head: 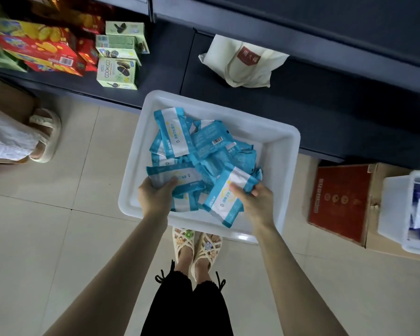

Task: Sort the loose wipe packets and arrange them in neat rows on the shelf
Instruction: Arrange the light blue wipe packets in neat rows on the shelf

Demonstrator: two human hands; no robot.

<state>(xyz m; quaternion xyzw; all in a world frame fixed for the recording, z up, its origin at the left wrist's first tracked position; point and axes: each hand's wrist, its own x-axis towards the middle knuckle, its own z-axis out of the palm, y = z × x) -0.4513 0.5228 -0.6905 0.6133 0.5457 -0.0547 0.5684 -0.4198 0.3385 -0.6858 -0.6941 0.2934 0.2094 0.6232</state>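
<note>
A cream cloth bag [245, 61] lies on the dark shelf [313, 103] behind the white plastic tub [280, 144]; green cookie boxes [118, 71] stand at the left. In the tub, the left hand [155, 198] grips one blue-and-white wipe packet [174, 175] lying crosswise. The right hand [256, 201] pinches a second packet [224, 202], its long axis toward the shelf.

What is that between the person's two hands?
The head view shows loose blue wipe packets in the white tub between the left hand and right hand; each hand grips one.
</note>
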